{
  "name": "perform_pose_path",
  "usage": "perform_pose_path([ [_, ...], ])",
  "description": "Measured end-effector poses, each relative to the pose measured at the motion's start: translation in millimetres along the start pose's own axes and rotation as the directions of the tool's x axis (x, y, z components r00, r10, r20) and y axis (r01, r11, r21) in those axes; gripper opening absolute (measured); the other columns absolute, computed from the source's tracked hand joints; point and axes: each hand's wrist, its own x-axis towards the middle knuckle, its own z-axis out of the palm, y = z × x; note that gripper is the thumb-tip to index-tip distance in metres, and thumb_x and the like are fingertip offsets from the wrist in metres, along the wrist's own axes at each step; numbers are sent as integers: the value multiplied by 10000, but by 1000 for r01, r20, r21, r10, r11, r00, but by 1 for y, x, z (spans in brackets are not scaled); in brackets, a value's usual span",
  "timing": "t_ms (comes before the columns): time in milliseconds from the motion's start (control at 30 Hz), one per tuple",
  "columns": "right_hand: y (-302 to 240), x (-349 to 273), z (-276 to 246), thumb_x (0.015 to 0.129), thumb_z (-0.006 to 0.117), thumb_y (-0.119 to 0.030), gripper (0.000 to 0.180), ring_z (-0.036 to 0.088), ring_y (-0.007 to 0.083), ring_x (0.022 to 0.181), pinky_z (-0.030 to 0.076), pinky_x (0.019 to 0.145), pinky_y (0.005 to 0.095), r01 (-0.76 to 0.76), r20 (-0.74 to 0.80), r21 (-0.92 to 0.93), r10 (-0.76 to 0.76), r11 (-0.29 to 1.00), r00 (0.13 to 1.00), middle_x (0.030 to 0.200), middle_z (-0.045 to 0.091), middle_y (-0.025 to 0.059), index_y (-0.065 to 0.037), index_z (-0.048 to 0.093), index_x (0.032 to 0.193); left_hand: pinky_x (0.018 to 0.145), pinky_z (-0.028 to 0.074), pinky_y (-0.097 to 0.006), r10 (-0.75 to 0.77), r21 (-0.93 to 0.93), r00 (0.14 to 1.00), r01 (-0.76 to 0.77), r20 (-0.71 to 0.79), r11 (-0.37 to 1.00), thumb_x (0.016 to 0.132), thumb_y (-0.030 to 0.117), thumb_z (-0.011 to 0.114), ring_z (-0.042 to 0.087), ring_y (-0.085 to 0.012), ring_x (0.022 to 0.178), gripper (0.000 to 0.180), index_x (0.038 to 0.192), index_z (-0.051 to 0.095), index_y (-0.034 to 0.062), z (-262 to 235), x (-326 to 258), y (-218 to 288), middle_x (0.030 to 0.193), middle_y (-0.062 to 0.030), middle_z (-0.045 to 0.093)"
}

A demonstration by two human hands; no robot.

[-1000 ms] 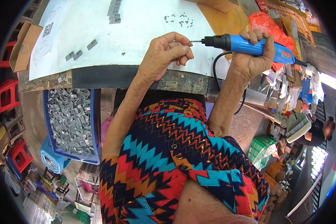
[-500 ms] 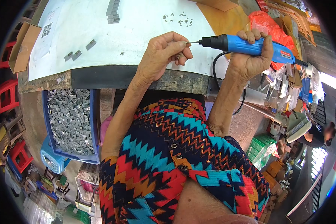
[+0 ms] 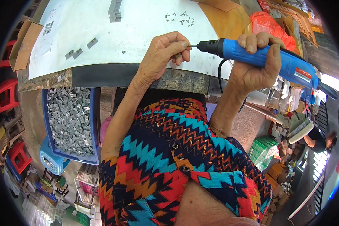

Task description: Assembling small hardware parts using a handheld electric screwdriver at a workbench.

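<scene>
In my right hand [image 3: 258, 62] is a blue electric screwdriver [image 3: 239, 51] with a black nose, its thin bit pointing left. My left hand [image 3: 167, 52] pinches at the tip of that bit; what sits between thumb and forefinger is mostly hidden. Small metal bits show under its curled fingers, too small to name. On the white-covered table [image 3: 113, 49] beyond lie tiny dark screw-like pieces [image 3: 184, 19] in loose groups. A few grey rectangular blocks [image 3: 92, 43] rest at the left, and more grey blocks [image 3: 115, 13] stand in a row at the far edge.
Below the table's left edge, a blue bin [image 3: 96, 124] holds many grey blocks. An open cardboard box [image 3: 24, 45] stands at the left, with red stools [image 3: 19, 156] beyond. A red plastic bag [image 3: 271, 28] lies at the far right. A black cord [image 3: 219, 73] hangs beside my right wrist.
The screwdriver has tilted, its rear end swinging down and nearer, and my right hand has shifted slightly right with it. My left hand stays pinched at the bit's tip.
</scene>
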Motion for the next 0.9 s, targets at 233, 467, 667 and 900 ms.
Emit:
perform_pose_path([
  [233, 3, -5, 8, 834, 514, -155, 176, 461, 171, 624, 370, 637, 345, -6, 43, 10, 6, 1000, 999, 779, 490, 81, -62, 545, 980, 464, 357, -163, 40, -34, 999, -40, 9, 999, 860, 170, 505, 470, -40, 521, 174, 825, 574, 15, -3, -4, -2, 646, -44, 578],
  [467, -5, -3, 8, 824, 545, -155, 173, 460, 166, 628, 370, 637, 340, 15, 0, 13, -15, 1000, 1000, 774, 486, 75, -29, 539, 942, 492, 428, -193, 31, -153, 998, -22, 61, 988, 870, 152, 463, 495, -78, 533, 213, 864, 568, -33, 1, 0, -2, 667, -93, 582],
  [667, -2, -3, 8, 818, 556, -158, 176, 461, 165, 624, 370, 638, 334, -1, 2, 33, 1, 999, 1000, 765, 488, 71, -28, 538, 935, 489, 428, -197, 25, -163, 997, -13, 73, 987, 877, 161, 444, 512, -94, 535, 241, 900, 564, -47, -1, -1, -4, 677, -114, 592],
  [900, -3, -3, 10, 818, 549, -151, 172, 465, 168, 625, 370, 637, 336, 27, -3, -19, -27, 999, 1000, 763, 485, 72, -35, 529, 943, 488, 426, -200, 6, -173, 998, 6, 64, 985, 889, 177, 443, 517, -103, 526, 225, 922, 529, -28, -1, -1, -5, 689, -124, 598],
])
